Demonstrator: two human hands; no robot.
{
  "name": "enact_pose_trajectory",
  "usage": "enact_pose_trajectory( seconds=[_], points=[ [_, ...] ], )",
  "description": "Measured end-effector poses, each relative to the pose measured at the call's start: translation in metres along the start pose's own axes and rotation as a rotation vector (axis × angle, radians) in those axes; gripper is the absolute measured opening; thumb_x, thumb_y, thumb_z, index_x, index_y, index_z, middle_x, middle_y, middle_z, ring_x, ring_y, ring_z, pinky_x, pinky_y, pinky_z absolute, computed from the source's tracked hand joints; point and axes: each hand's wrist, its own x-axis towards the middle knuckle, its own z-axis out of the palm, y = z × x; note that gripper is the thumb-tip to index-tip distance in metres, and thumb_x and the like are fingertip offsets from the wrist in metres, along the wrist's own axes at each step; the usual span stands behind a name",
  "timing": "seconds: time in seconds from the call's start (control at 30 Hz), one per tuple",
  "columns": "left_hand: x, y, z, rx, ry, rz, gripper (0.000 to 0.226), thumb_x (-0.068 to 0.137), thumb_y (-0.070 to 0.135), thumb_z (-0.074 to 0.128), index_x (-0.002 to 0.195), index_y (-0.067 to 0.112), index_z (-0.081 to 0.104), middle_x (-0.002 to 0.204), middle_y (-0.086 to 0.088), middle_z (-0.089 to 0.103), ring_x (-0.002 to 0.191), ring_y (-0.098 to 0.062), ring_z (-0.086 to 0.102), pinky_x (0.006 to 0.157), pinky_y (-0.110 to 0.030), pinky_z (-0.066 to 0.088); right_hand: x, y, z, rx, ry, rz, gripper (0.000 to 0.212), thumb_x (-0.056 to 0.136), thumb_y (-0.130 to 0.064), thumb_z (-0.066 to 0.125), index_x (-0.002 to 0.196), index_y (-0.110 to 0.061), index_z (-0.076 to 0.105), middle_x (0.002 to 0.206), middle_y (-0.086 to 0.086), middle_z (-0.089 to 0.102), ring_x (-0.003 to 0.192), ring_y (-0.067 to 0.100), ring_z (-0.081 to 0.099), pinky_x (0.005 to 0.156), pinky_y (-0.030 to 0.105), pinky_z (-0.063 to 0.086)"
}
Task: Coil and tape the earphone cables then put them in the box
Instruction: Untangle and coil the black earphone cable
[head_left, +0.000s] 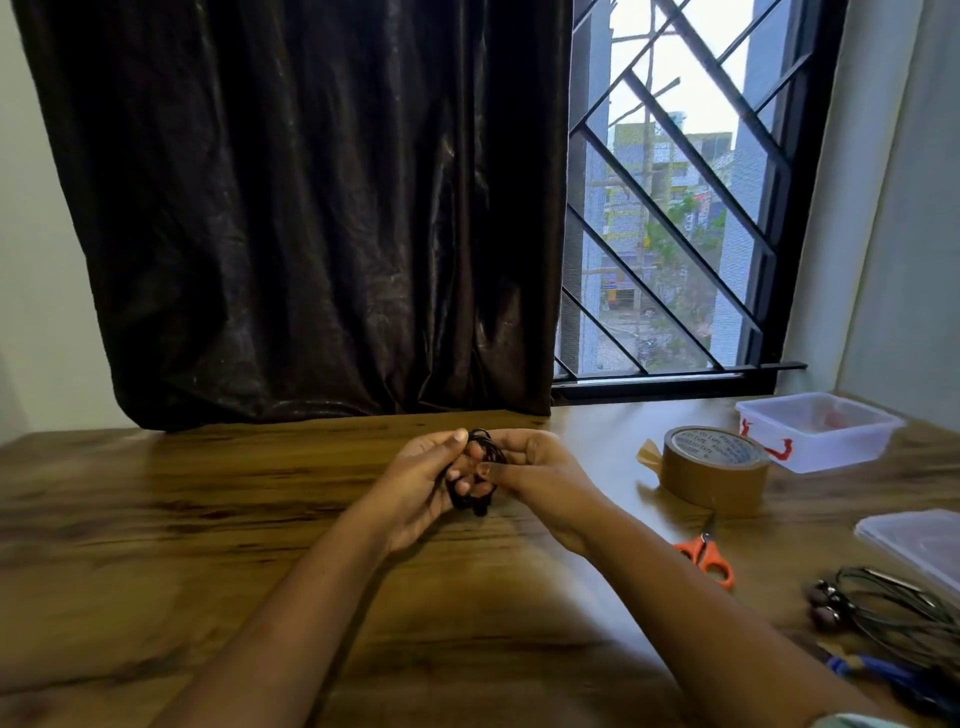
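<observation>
A black earphone cable (480, 457), wound into a small coil, is held above the middle of the wooden table (156, 519). My left hand (421, 488) grips its left side and my right hand (535, 473) pinches its right side. A roll of brown tape (714, 475) with a loose tab stands to the right. Behind the roll sits an open clear plastic box (818, 431) with red marks. More earphone cables (893, 613) lie tangled at the right edge.
Orange-handled scissors (706, 553) lie in front of the tape. The box's clear lid (919, 540) rests at the far right. A blue cable (878, 670) lies at the lower right. A dark curtain (311, 208) and a barred window (675, 208) stand behind the table.
</observation>
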Motion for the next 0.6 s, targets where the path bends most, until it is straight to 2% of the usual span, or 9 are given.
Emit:
enact_pose_trajectory(
  seconds=[0.07,0.13,0.2,0.27,0.37,0.47,0.6],
  points=[
    [0.002,-0.001,0.0,0.105,0.048,0.04,0.031,0.1,0.021,0.038,0.078,0.007,0.054,0.053,0.003,0.04,0.047,-0.007,0.044,0.066,-0.028,0.054,0.0,-0.002,0.003,0.009,0.038,0.009,0.026,0.089,0.004,0.057,0.114,-0.004,0.061,0.103,0.017,0.07,0.09,0.021,0.068,0.085,0.034,0.055],
    [0.004,-0.003,0.001,0.253,0.092,0.112,0.032,0.1,0.024,0.038,0.076,0.01,0.053,0.055,0.004,0.044,0.049,-0.006,0.046,0.066,-0.028,0.048,-0.001,-0.004,0.003,0.04,0.073,0.019,0.028,0.09,0.006,0.055,0.115,-0.006,0.051,0.095,0.014,0.069,0.079,0.015,0.067,0.073,0.025,0.056],
    [0.006,-0.006,0.0,0.405,0.14,0.196,0.032,0.101,0.025,0.037,0.077,0.012,0.053,0.056,0.009,0.048,0.054,-0.005,0.048,0.062,-0.022,0.046,-0.002,-0.007,0.003,0.074,0.074,0.016,0.031,0.091,0.007,0.053,0.115,-0.009,0.042,0.087,0.008,0.067,0.067,0.006,0.065,0.059,0.016,0.05],
    [0.007,-0.009,-0.002,0.486,0.164,0.239,0.03,0.101,0.026,0.036,0.082,0.01,0.053,0.056,0.012,0.05,0.054,-0.003,0.047,0.059,-0.018,0.044,-0.002,-0.009,0.003,0.126,0.067,0.024,0.034,0.092,0.007,0.051,0.118,-0.011,0.039,0.083,0.005,0.066,0.062,0.001,0.064,0.053,0.012,0.046],
    [0.009,-0.009,-0.003,0.442,0.148,0.239,0.03,0.101,0.025,0.035,0.084,0.01,0.053,0.058,0.011,0.053,0.048,0.0,0.041,0.055,-0.016,0.04,-0.002,-0.009,0.006,0.216,0.063,0.038,0.044,0.092,0.011,0.047,0.124,-0.018,0.038,0.08,0.005,0.064,0.065,0.006,0.064,0.054,0.016,0.047],
    [0.009,-0.011,-0.004,0.42,0.119,0.221,0.031,0.102,0.025,0.034,0.082,0.013,0.055,0.06,0.007,0.053,0.048,-0.001,0.039,0.048,-0.013,0.036,-0.002,-0.009,0.009,0.229,0.061,0.055,0.051,0.088,0.015,0.044,0.127,-0.018,0.04,0.08,0.006,0.061,0.067,0.014,0.057,0.053,0.022,0.037],
    [0.01,-0.017,-0.005,0.448,0.123,0.216,0.03,0.101,0.027,0.036,0.081,0.018,0.056,0.062,0.007,0.051,0.051,0.001,0.044,0.048,-0.012,0.036,-0.005,-0.009,0.012,0.274,0.054,0.066,0.052,0.086,0.016,0.046,0.129,-0.011,0.044,0.078,0.01,0.059,0.057,0.012,0.058,0.053,0.022,0.048]
  ],
)
